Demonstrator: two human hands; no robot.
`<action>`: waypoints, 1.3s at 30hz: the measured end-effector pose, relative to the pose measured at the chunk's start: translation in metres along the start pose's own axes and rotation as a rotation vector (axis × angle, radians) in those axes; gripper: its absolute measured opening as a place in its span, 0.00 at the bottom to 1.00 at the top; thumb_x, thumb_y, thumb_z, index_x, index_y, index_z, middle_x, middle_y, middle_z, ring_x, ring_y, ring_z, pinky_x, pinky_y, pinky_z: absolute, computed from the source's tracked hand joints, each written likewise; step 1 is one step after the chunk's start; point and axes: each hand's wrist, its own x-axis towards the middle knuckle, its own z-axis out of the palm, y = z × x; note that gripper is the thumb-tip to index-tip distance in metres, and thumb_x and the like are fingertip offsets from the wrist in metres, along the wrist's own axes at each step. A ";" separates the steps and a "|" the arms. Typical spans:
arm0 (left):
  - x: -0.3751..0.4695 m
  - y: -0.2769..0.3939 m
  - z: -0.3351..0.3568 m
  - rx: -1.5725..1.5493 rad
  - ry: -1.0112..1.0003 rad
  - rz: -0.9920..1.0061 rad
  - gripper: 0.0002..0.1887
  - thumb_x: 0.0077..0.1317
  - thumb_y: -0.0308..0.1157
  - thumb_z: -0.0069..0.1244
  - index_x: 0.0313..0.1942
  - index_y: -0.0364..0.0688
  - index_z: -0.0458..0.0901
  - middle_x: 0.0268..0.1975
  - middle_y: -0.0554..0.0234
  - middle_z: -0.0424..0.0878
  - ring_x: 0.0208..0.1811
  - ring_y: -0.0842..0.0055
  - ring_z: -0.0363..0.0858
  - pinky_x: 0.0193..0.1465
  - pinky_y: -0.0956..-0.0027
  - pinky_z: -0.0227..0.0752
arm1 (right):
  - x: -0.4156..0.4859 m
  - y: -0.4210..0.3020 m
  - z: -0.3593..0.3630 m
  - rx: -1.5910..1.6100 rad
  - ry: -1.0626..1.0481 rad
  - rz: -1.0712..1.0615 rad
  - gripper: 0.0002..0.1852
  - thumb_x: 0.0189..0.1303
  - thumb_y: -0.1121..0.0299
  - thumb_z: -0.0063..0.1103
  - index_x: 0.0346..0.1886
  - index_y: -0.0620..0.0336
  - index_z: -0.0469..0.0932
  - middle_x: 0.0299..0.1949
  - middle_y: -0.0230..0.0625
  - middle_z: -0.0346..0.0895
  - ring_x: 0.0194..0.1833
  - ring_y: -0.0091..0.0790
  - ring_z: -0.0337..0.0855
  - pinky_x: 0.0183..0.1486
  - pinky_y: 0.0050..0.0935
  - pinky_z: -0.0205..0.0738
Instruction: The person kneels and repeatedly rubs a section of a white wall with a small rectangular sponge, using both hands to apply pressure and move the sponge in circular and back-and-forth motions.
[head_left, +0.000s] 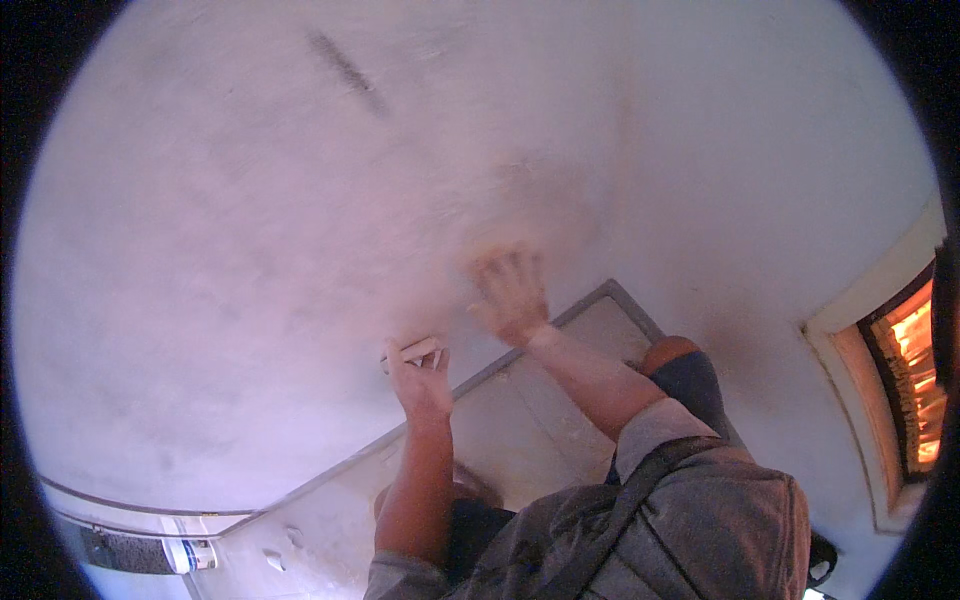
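My left hand (421, 386) grips a small pale block-like piece (418, 350) between thumb and fingers, close to the pale plastered wall (247, 225). What the piece is made of cannot be made out. Up and to the right, my right hand (514, 292) lies on or just before the wall, palm towards it and fingers spread. Motion blur softens this hand. A tan blur surrounds its fingertips, and anything thin under the palm is hidden. A dark streak (349, 73) and several faint grey smudges mark the wall higher up.
Grey skirting (487, 373) runs along the wall's foot and turns at a corner. Below it is a light tiled floor (532, 405) with small pale scraps (274, 559). A framed opening (911, 375) glows orange at the right. A white bucket (180, 556) stands at lower left.
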 end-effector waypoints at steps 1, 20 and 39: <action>-0.001 -0.008 0.008 -0.003 0.017 -0.016 0.23 0.73 0.57 0.41 0.50 0.46 0.72 0.47 0.61 0.76 0.49 0.65 0.73 0.58 0.52 0.64 | -0.002 0.038 0.032 -0.101 0.220 0.104 0.49 0.64 0.50 0.59 0.76 0.72 0.45 0.78 0.59 0.39 0.77 0.66 0.36 0.77 0.61 0.26; -0.006 0.003 0.004 0.021 -0.042 -0.055 0.24 0.73 0.54 0.43 0.59 0.47 0.64 0.55 0.58 0.71 0.54 0.64 0.70 0.63 0.50 0.62 | 0.030 -0.014 -0.010 0.543 0.473 0.140 0.43 0.67 0.52 0.54 0.78 0.60 0.46 0.79 0.48 0.42 0.78 0.59 0.40 0.78 0.49 0.28; -0.004 0.004 0.002 0.005 -0.063 -0.030 0.25 0.73 0.56 0.42 0.57 0.46 0.66 0.55 0.57 0.70 0.55 0.64 0.70 0.63 0.50 0.62 | 0.005 0.013 0.002 0.097 0.000 0.113 0.46 0.57 0.52 0.64 0.74 0.66 0.55 0.77 0.59 0.41 0.77 0.65 0.38 0.75 0.61 0.30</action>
